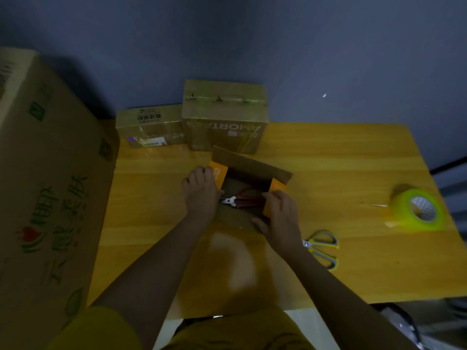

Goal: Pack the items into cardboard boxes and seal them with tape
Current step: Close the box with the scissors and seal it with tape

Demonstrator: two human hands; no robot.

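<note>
An open cardboard box [252,165] sits mid-table with its far flap up and its near flap lying toward me. Inside lie red-handled pliers [241,199]. My left hand [201,192] grips the orange left side flap [218,174], fingers curled over its edge. On the opposite side, my right hand [279,214] holds the orange right side flap [274,195]. A roll of yellow-green tape [418,210] stands at the table's right. Scissors [323,248] with yellow-grey handles lie just right of my right wrist.
Two taped boxes stand at the back: a low one [150,126] and a taller one [225,113]. A big printed carton [48,178] fills the left side. The wooden table [341,160] ends near my body.
</note>
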